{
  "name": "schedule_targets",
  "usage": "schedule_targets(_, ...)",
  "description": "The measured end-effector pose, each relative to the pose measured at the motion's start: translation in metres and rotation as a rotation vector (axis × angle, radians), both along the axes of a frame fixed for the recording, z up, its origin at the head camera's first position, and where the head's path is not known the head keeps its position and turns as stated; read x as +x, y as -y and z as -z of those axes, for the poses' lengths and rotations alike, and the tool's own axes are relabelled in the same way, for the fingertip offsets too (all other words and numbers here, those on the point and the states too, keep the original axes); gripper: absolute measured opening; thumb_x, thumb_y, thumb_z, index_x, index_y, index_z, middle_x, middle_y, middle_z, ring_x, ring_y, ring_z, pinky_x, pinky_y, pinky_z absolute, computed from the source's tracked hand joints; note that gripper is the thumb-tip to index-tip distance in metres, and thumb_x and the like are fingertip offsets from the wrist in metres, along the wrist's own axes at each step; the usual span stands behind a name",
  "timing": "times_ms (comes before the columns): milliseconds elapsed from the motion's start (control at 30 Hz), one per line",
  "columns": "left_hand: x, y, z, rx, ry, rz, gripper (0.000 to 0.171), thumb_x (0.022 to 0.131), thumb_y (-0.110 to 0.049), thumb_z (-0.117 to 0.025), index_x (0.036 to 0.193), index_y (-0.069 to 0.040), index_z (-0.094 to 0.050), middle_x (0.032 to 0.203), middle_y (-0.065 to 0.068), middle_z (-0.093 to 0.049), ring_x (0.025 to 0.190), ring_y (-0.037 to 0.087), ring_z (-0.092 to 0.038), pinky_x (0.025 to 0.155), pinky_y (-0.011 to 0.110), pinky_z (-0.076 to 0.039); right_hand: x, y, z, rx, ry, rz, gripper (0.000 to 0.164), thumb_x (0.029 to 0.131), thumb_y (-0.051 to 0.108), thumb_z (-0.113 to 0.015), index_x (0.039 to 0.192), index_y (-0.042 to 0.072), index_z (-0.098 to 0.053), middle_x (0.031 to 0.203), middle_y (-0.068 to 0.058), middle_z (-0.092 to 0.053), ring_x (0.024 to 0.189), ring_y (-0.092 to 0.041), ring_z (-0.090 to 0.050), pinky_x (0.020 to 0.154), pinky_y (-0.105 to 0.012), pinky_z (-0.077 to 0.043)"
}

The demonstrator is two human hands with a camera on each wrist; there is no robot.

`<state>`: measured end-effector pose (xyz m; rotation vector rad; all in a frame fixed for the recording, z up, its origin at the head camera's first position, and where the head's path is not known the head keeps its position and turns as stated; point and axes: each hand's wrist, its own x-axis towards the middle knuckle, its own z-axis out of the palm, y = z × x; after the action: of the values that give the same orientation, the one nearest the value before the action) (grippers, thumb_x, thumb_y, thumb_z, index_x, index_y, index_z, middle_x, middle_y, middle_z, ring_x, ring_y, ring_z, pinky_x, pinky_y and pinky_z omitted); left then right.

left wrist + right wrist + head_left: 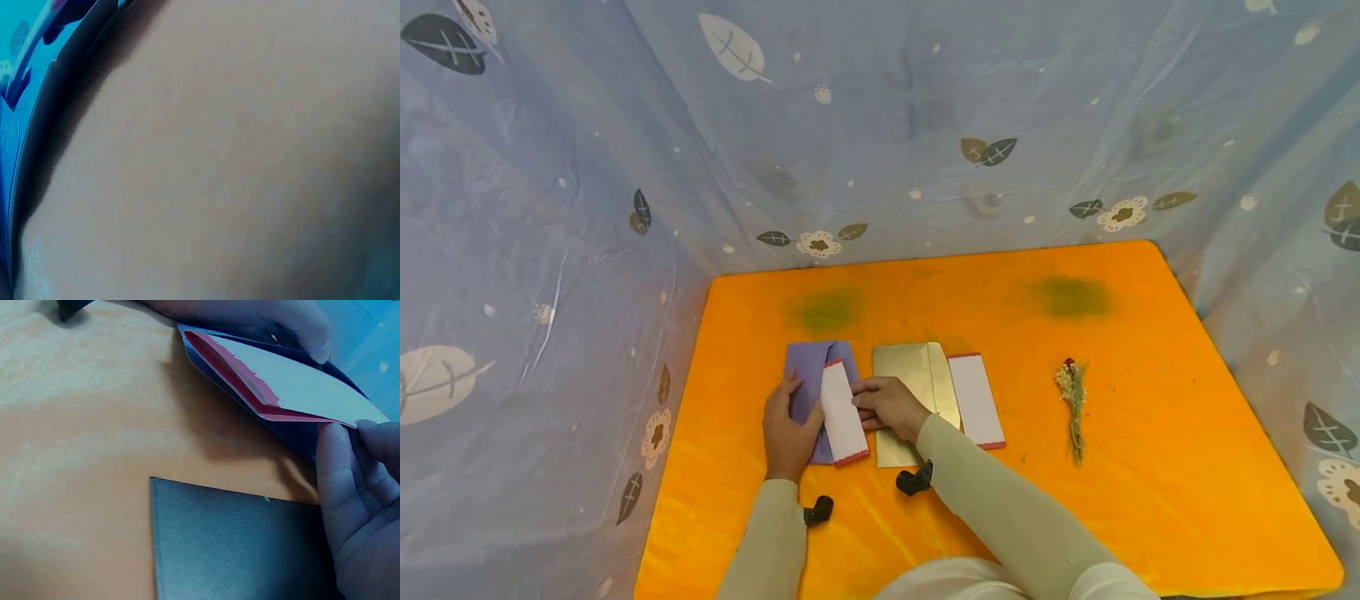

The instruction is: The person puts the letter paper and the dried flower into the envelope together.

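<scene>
A purple envelope (805, 367) lies at the left of the table, and my left hand (790, 433) grips it at its left side, thumb near the opening. A folded white card with red scalloped ends (842, 412) sits partly inside the envelope, tilted. My right hand (891, 404) pinches the card's right edge between thumb and fingers. From the right wrist view, the card (300, 381) shows red inner layers between the sides of the envelope (219, 376). Skin and a strip of the envelope fill most of the left wrist view.
Under my right forearm lies a gold envelope (902, 362). Beside it is another white card with red ends (976, 400). A small dried flower bunch (1075, 408) rests farther right on the orange table (1150, 350). Patterned blue curtains (910, 100) surround the table's back and sides.
</scene>
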<state>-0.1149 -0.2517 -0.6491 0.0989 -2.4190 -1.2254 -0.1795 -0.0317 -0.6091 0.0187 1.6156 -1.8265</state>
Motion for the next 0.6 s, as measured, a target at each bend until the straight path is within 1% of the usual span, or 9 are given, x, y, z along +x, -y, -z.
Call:
schedule_targets(200,0.002,0.002,-0.001,0.009,-0.015,-0.009,0.053,0.093,-0.012,-0.080,0.143,-0.002,-0.067,0.158,0.012,-0.057,0.145,0.035,-0.050,0.119,0.058,-0.038,-0.007,0.007,-0.003,-0.021,0.017,0.016,0.033,0.107,0.007,-0.067,0.139,-0.004,-0.070,0.105,-0.013,-0.077,0.082,-0.019,-0.074,0.076,-0.034,-0.064)
schedule_targets(400,0.000,0.002,0.001,0.021,-0.029,-0.001,0.054,0.092,-0.011,-0.081,0.143,-0.002,-0.067,0.158,0.013,-0.057,0.146,0.035,-0.050,0.119,0.058,-0.038,-0.012,0.016,-0.004,-0.018,0.027,0.062,0.031,0.107,0.005,-0.066,0.137,-0.004,-0.070,0.102,-0.013,-0.075,0.080,-0.018,-0.072,0.076,-0.033,-0.064)
schedule_targets(600,0.000,0.000,0.001,0.023,-0.039,0.002,0.054,0.091,-0.011,-0.081,0.142,-0.001,-0.067,0.158,0.013,-0.057,0.146,0.035,-0.050,0.118,0.057,-0.039,-0.014,0.025,-0.002,0.001,-0.004,0.102,0.027,0.107,0.004,-0.065,0.133,-0.003,-0.072,0.099,-0.012,-0.075,0.076,-0.017,-0.070,0.074,-0.031,-0.064)
